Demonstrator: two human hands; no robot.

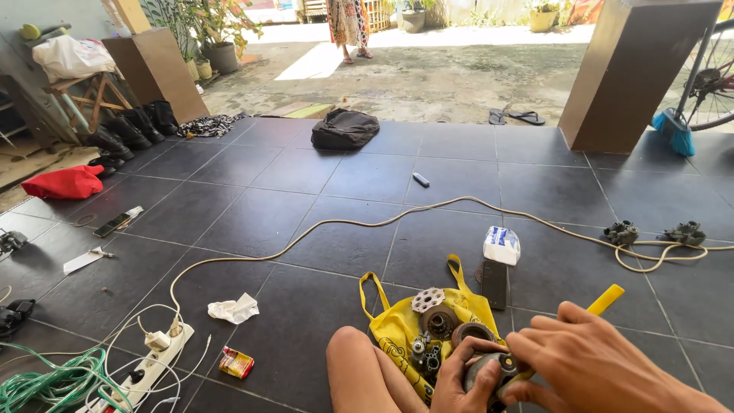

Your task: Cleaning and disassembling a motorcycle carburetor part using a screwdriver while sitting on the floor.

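Round metal part (489, 372): dark, disc-shaped, held low over the front edge of the floor, just right of the person's bare knee (359, 367) and touching the near end of the yellow bag (397, 325).
Left hand (459, 382): cups the part from below and from the left; its fingers are curled round the rim, closed on it.
Right hand (592, 359): lies over the part from the right, fingers (535, 348) bent down onto its top; what the fingertips do there is hidden, so I cannot tell whether they grip or only press.
Yellow stick (605, 299): a flat yellow strip pokes out behind the right hand; whether that hand holds it cannot be seen.
On the bag: more round metal pieces, among them a pale plate with holes (427, 299), a ring-shaped drum (440, 320) and small dark gears (424, 353), all lying loose and close together.
Beside the bag: a black phone (494, 284) and a white packet (501, 245), just past its far right edge.
Elsewhere on the floor: a long pale cable (306, 237) crossing the tiles, a power strip (153, 359) with green wire (53, 382) at the front left corner, a black backpack (344, 128) near the far edge.
Progress: judging by the pieces spread apart, several parts are already separate and laid out, while the one in hand is being worked on; nothing looks fitted together yet.
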